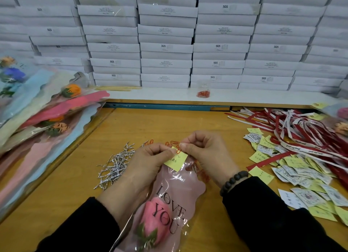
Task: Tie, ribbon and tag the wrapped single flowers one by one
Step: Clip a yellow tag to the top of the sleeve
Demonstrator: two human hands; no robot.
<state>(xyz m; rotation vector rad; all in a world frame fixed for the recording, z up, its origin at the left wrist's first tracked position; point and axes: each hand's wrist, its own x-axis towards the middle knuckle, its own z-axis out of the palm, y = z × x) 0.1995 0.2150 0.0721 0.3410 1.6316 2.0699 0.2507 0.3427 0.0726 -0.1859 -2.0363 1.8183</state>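
**Both grips meet at the tag on the sleeve's narrow end**

Pinching from either side, the left hand (150,157) and right hand (204,150) hold a small yellow paper tag (176,160) with an orange paper clip (178,150) at its top edge. It sits on the far, narrow end of the pink "LOVE YOU" plastic-sleeved rose (160,214), whose long axis runs toward the person on the wooden tabletop (150,123). Silver twist ties (114,167) lie just left.

Black long sleeves (273,214), dark round-bead bracelet (233,181) on right wrist, bare hands (150,159)
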